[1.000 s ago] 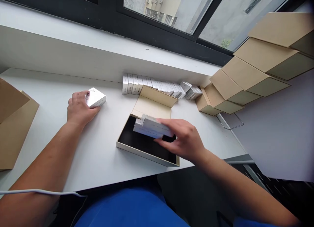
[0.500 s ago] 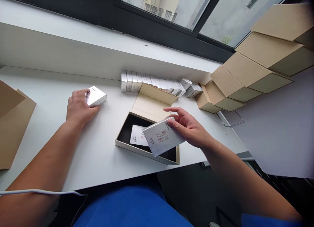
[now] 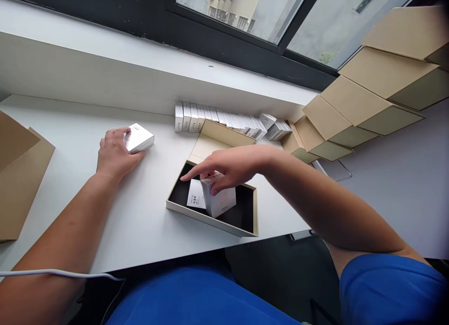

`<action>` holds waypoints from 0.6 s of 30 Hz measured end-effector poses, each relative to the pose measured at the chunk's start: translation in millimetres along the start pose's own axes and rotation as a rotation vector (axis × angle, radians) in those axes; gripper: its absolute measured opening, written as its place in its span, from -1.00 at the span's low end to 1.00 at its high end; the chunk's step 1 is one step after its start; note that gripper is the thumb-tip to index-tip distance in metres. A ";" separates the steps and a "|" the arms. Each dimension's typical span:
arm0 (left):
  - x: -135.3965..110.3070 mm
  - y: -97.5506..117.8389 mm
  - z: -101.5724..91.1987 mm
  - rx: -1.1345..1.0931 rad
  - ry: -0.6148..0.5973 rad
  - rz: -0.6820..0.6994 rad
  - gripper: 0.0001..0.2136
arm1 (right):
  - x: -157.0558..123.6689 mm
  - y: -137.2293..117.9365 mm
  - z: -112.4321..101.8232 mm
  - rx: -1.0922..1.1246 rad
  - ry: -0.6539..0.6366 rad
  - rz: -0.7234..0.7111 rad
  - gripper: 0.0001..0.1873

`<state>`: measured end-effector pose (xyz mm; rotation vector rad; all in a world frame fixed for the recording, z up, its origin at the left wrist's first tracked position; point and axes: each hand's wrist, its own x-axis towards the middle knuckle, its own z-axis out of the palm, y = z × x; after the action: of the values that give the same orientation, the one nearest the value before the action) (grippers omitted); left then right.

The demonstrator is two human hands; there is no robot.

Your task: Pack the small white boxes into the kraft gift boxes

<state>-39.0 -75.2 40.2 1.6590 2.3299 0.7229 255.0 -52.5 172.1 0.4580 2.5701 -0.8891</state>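
An open tan gift box (image 3: 210, 220) with a black inside lies near the table's front edge, its lid (image 3: 210, 147) folded back. My right hand (image 3: 224, 167) reaches over it and grips a small silver-white box (image 3: 219, 201) standing on edge inside. A second small white box (image 3: 196, 194) lies flat beside it in the tray. My left hand (image 3: 114, 153) rests on the table to the left, fingers curled round another small white box (image 3: 139, 138).
A row of several small white boxes (image 3: 217, 119) stands along the wall ledge behind the gift box. Closed tan boxes (image 3: 351, 110) are stacked like steps at the right. Flat tan cardboard (image 3: 17, 175) lies at the left edge. A white cable (image 3: 59, 273) crosses my left forearm.
My right hand has turned the silver-white box from flat above the tray to on edge and lowered it into the black tray beside the other one. My left hand has stayed put.
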 end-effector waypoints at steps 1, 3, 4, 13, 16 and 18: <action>-0.3 -0.3 -0.6 -0.001 -0.006 0.009 -0.27 | 7.1 -0.2 4.2 0.007 0.016 -0.012 -0.25; -0.5 -1.2 -1.6 -0.003 -0.021 0.028 -0.27 | 16.6 -0.5 15.1 0.023 0.111 -0.051 -0.21; -0.3 -1.9 -1.7 -0.003 -0.025 0.033 -0.27 | 18.6 -1.0 21.3 0.022 0.171 -0.069 -0.20; 4.7 -8.1 7.4 -0.005 0.000 0.030 -0.24 | 19.5 -5.5 82.8 -0.167 0.512 0.058 -0.56; 3.9 -8.0 7.5 -0.010 -0.008 0.037 -0.24 | 27.3 -4.6 88.6 -0.179 0.444 0.032 -0.84; 3.5 -7.7 6.8 -0.016 -0.011 0.034 -0.23 | 30.2 -3.6 88.4 -0.190 0.393 0.036 -0.74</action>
<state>-43.7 -72.0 31.0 1.6957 2.2881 0.7353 248.7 -106.5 96.0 0.6760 2.9525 -0.5783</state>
